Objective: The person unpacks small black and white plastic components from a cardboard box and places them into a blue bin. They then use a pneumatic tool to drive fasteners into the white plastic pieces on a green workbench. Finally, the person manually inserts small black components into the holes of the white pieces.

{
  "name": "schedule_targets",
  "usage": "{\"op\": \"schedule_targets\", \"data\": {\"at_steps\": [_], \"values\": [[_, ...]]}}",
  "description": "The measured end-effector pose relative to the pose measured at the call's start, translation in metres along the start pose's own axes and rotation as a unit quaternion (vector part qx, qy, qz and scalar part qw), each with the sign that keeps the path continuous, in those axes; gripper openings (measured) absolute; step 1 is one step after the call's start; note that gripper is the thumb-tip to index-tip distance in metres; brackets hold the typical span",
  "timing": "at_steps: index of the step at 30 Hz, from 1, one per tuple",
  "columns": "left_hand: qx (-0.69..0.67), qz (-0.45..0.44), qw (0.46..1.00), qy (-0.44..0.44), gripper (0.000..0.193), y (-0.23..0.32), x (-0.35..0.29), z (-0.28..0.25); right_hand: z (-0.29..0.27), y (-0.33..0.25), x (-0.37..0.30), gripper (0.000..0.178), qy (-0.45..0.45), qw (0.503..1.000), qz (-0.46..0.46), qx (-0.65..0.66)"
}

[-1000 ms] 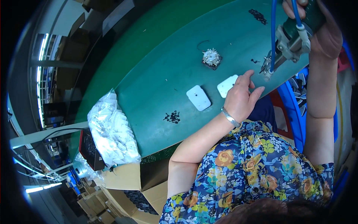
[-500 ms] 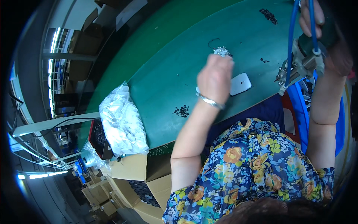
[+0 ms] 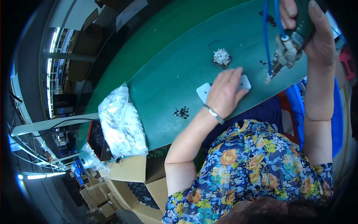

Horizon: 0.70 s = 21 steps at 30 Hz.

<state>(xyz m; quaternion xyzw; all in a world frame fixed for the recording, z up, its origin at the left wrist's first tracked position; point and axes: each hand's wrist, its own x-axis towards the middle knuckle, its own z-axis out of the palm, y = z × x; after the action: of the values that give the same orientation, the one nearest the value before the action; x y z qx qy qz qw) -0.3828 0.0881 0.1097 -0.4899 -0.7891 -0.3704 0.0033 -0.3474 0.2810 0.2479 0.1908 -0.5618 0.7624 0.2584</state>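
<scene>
- Head view: we work at a green table [image 3: 160,86], seated in a flowered shirt [image 3: 257,164], both bare hands stretched out over the tabletop.
- Our left hand [image 3: 225,93], a silver bracelet [image 3: 213,114] at its wrist, spreads palm down, fingers long and close together, thumb held wide of them; we cannot tell whether it touches anything beneath.
- Under and beside that hand lie two flat white plates: the left plate [image 3: 203,92] shows past the back of the hand, the right plate [image 3: 244,83] past the fingertips and thumb, each partly covered.
- Our right hand [image 3: 319,41] wraps the dark green body of a tool [image 3: 285,52] with a metal lower end and two blue hoses [image 3: 266,33]; its tip points down just right of the right plate, apart from it.
- Beyond our left fingers sits a round clump of small white parts [image 3: 222,58].
- Small black pieces [image 3: 181,112] lie piled left of our left wrist; a second dark pile [image 3: 268,18] rests near the tool's hoses.
- At the table's left end, we see a clear plastic bag [image 3: 121,123] packed with white items, beside a dark red-edged box [image 3: 97,140].
- Below our right forearm stands a blue bin [image 3: 336,130].
</scene>
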Motion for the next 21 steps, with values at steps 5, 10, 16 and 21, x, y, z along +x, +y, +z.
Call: {"op": "schedule_targets", "data": {"at_steps": [5, 10, 16, 21], "values": [[-0.009, 0.004, 1.000, 0.028, 0.050, 0.014, 0.007, 0.004, -0.022, -0.004, 0.007, 0.063, -0.135, 0.990, 0.003, 0.032], [0.026, -0.034, 0.999, -0.016, 0.049, -0.003, 0.002, 0.018, -0.010, -0.011, 0.019, 0.060, -0.035, 0.999, 0.014, -0.022], [0.035, -0.092, 0.992, -0.073, 0.048, 0.006, -0.003, 0.035, -0.007, -0.017, 0.032, 0.055, -0.009, 1.000, -0.014, -0.019], [0.001, -0.090, 0.992, -0.088, 0.048, 0.003, -0.005, 0.034, -0.015, -0.019, 0.030, 0.051, -0.009, 1.000, 0.005, 0.013]]}}
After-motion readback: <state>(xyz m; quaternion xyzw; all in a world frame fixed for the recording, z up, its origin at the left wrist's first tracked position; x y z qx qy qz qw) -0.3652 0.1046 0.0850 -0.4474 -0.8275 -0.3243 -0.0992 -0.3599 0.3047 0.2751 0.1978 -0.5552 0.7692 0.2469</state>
